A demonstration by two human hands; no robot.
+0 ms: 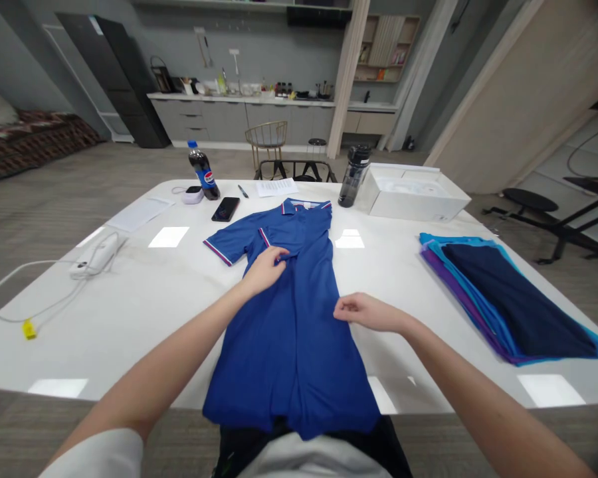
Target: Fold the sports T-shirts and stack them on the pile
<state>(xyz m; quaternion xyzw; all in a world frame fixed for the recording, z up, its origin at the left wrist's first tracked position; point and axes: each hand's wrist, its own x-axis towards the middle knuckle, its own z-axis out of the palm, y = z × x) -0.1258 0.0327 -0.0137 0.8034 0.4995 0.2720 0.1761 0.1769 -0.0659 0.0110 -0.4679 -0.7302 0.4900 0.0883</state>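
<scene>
A blue polo shirt [313, 345] lies lengthwise on the white table, its collar at the far end and its hem hanging over the near edge. Its right side is folded inward; one short sleeve with red and white trim spreads to the left. My left hand [266, 271] rests on the upper body of the shirt, fingers bent and pinching a fold of cloth. At the shirt's right edge, my right hand [361, 311] has its fingers curled closed against the fabric. The cloth between those fingertips is mostly hidden.
A stack of folded garments [513, 299] lies on the right of the table [389, 265]. Behind are a white box [413, 199], a dark bottle [353, 176], a cola bottle [203, 171] and a phone [226, 209]. A white power strip [96, 257] with cable sits left.
</scene>
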